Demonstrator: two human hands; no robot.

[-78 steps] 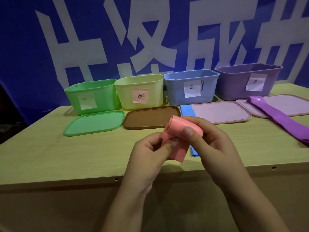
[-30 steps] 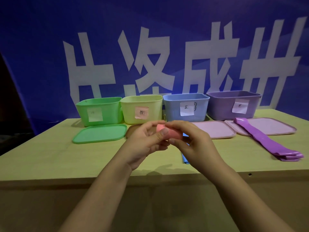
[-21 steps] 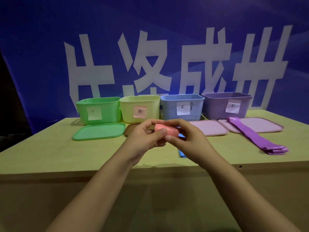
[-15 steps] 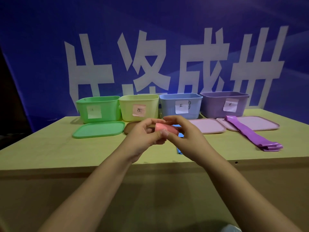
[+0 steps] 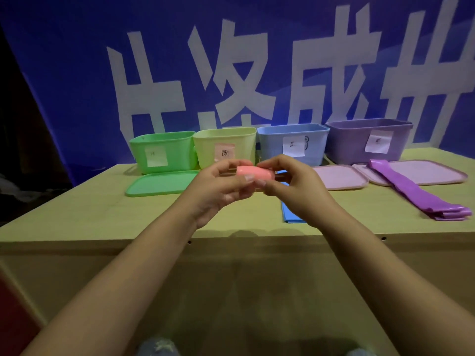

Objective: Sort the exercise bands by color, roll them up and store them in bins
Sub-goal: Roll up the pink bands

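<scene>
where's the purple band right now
In the head view, the purple band lies unrolled at the table's right, its far end on the rightmost lid, before the purple bin.

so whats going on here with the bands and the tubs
A person is holding a rolled-up pink band between the left hand and right hand, above the table. Four open bins stand at the back: green, yellow, blue and purple, lids lying in front. A purple band and a blue band still lie flat, unrolled.

Both arms reach forward, left hand (image 5: 218, 188) and right hand (image 5: 295, 183) pinching together
</scene>
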